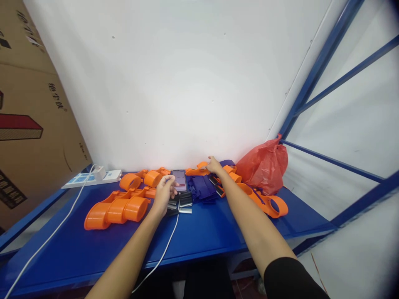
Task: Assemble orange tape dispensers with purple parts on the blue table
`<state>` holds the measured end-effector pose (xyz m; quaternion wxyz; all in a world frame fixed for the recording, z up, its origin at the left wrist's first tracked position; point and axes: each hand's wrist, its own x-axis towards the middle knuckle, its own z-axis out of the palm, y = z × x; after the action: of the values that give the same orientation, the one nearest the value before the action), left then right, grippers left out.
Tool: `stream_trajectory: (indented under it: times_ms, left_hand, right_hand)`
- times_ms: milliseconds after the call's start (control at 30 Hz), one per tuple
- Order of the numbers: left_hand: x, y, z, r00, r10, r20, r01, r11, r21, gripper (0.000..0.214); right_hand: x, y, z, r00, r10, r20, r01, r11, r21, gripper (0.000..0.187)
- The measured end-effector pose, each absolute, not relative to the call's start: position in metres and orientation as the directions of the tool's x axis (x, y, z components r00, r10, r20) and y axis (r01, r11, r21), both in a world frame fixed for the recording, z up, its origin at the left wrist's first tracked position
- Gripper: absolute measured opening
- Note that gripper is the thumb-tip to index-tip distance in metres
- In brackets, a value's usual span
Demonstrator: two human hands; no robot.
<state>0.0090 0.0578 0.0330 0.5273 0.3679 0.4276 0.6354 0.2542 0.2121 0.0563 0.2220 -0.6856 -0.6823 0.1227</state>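
- Roughly at the centre of the frame, the person's left hand is above the blue-topped bench, its fingers bent inward; whether they pinch anything cannot be told.
- Just below and right of that hand lies a cluster of flat black and silver pieces, and behind it a rectangular phone with a lit screen.
- Slightly right of centre and farther back, the right hand reaches toward the wall side, its index finger extended leftward; the picture does not show whether its fingers hold anything.
- Nearest to the right hand is a curved orange plastic piece, immediately to its left, at the rear of the bench.
- Between the two forearms lies a pile of flat dark-purple pieces.
- In the lower left of the frame rests a row of rounded orange plastic loops, with more orange loops behind.
- Right of the right forearm lies a long orange plastic piece with a round opening, in front of a knotted red plastic bag.
- At left, near the wall, a white power strip carries a plug with a white cable.
- Farther left stands a large brown cardboard box.
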Motion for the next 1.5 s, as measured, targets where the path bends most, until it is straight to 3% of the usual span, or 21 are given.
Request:
stream_trajectory:
  times_ms: [133, 267, 433, 633, 800, 1100, 1233, 1367, 1500]
  left_hand:
    - [0.009, 0.058, 0.033, -0.159, 0.987, 0.021, -0.358, -0.078, 0.930, 0.048]
    - [0.010, 0.057, 0.032, -0.166, 0.986, 0.028, -0.348, -0.086, 0.934, 0.049]
    - [0.012, 0.056, 0.029, -0.159, 0.986, 0.052, -0.320, -0.101, 0.942, 0.047]
    - [0.011, 0.056, 0.027, -0.176, 0.982, 0.062, -0.296, -0.113, 0.949, 0.047]
    - [0.010, 0.056, 0.029, -0.168, 0.984, 0.058, -0.297, -0.107, 0.949, 0.046]
    - [0.011, 0.055, 0.031, -0.164, 0.985, 0.057, -0.304, -0.105, 0.947, 0.046]
    - [0.010, 0.056, 0.029, -0.160, 0.985, 0.071, -0.299, -0.117, 0.947, 0.047]
    - [0.011, 0.056, 0.029, -0.137, 0.989, 0.060, -0.286, -0.098, 0.953, 0.047]
    - [0.013, 0.051, 0.031, -0.027, 0.995, 0.097, -0.233, -0.100, 0.967, 0.046]
  right_hand:
    - [0.273, 0.201, 0.076, -0.008, 0.995, 0.101, 0.927, 0.045, -0.372, 0.060]
    - [0.304, 0.180, 0.100, 0.055, 0.997, 0.059, 0.975, -0.041, -0.218, 0.051]
    - [0.332, 0.152, 0.111, 0.160, 0.985, -0.064, 0.985, -0.164, -0.061, 0.074]
    - [0.332, 0.140, 0.098, 0.137, 0.980, -0.141, 0.990, -0.137, 0.010, 0.098]
    - [0.329, 0.135, 0.097, 0.088, 0.991, -0.104, 0.993, -0.079, 0.084, 0.090]
    - [0.340, 0.134, 0.125, 0.105, 0.994, 0.029, 0.993, -0.107, 0.056, 0.073]
    - [0.338, 0.126, 0.147, 0.134, 0.985, 0.108, 0.989, -0.140, 0.055, 0.078]
    - [0.330, 0.110, 0.169, 0.139, 0.967, 0.213, 0.990, -0.137, -0.024, 0.081]
    - [0.304, 0.096, 0.180, 0.059, 0.957, 0.284, 0.989, -0.016, -0.149, 0.071]
